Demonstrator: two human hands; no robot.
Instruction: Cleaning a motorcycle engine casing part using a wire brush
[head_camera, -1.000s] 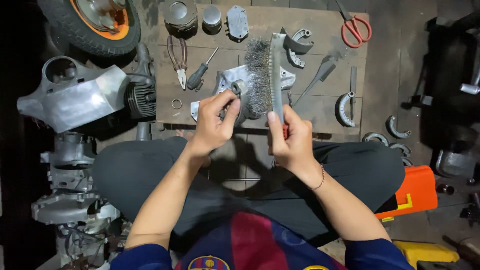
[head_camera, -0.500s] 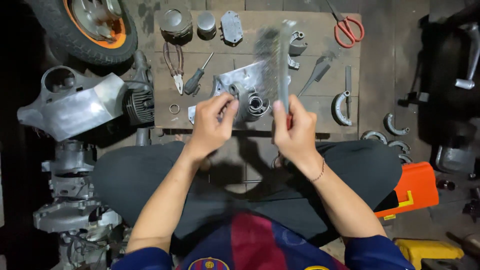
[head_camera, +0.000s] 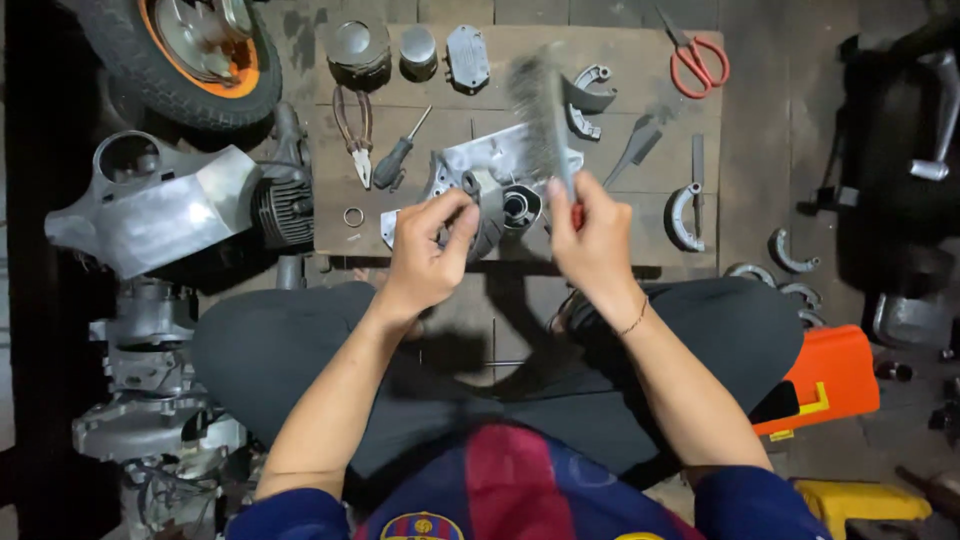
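Note:
My left hand (head_camera: 425, 250) grips the near edge of a grey metal engine cover (head_camera: 480, 180) that lies on a wooden board (head_camera: 500, 80). My right hand (head_camera: 590, 235) is closed around the red handle of a wire brush (head_camera: 540, 110), whose bristles are blurred over the far end of the cover. I sit cross-legged in dark trousers just in front of the board.
On the board lie pliers (head_camera: 352, 140), a screwdriver (head_camera: 398, 155), a small ring (head_camera: 353, 216), two pistons (head_camera: 358, 45), curved brake shoes (head_camera: 585, 95) and red scissors (head_camera: 700, 55). A wheel (head_camera: 190, 50) and an engine block (head_camera: 160, 205) stand at left, an orange case (head_camera: 825, 380) at right.
The wire brush has swept away from me across the cover, and both hands and the cover have shifted slightly. The left hand keeps its hold.

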